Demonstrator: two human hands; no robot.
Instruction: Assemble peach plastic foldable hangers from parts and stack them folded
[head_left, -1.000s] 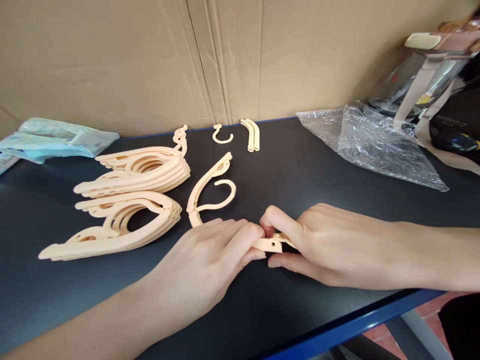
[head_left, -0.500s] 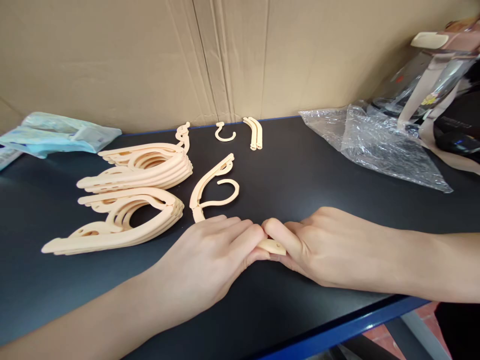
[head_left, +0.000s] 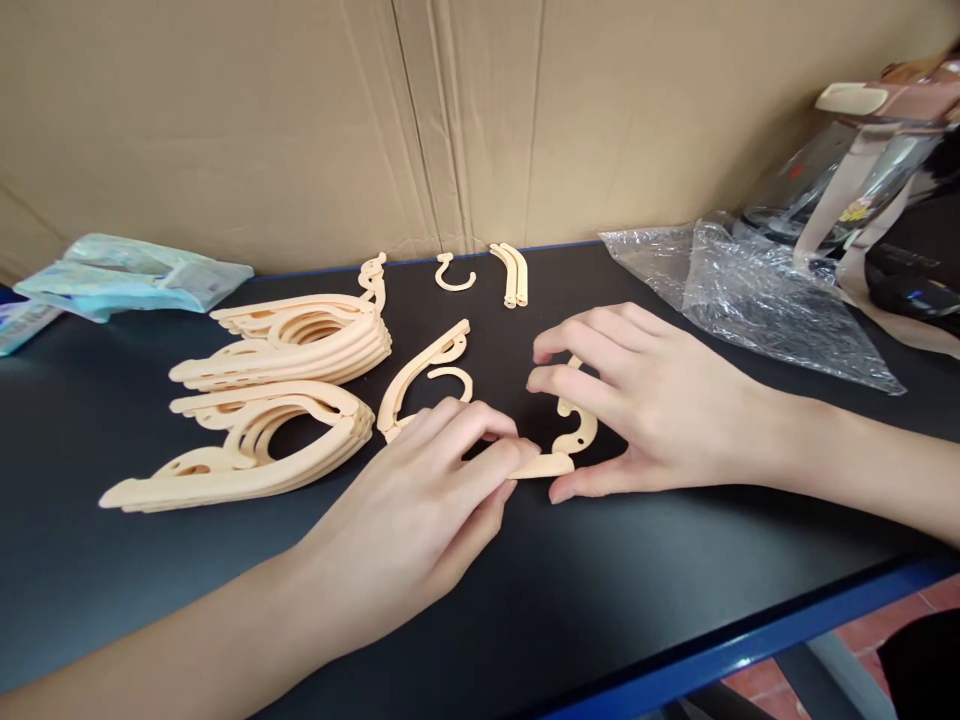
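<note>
My left hand (head_left: 442,490) is pinched on a cream plastic hanger arm (head_left: 551,466), whose end sticks out to the right of its fingertips. Beside that end, my right hand (head_left: 637,400) is spread, thumb apart from the curled fingers. Under its arch is a curvy cream hanger piece (head_left: 579,432), partly hidden by the fingers; whether they touch it I cannot tell. Just beyond my left hand lies a partly covered cream hanger (head_left: 409,385) with its hook. Two stacks of folded cream hangers, a rear one (head_left: 352,345) and a front one (head_left: 330,440), lie to the left.
Along the back of the black table (head_left: 675,580) lie a small hanger part (head_left: 373,280), a loose hook (head_left: 455,283) and two curved strips (head_left: 512,275). A blue packet (head_left: 142,280) is at left, clear plastic wrap (head_left: 772,300) and a strapped bottle (head_left: 810,180) at right. Cardboard (head_left: 262,130) stands behind.
My right hand has come off the hanger arm, opened and moved up over the curvy piece, which now shows. My left hand stays on the arm. The view has shifted slightly.
</note>
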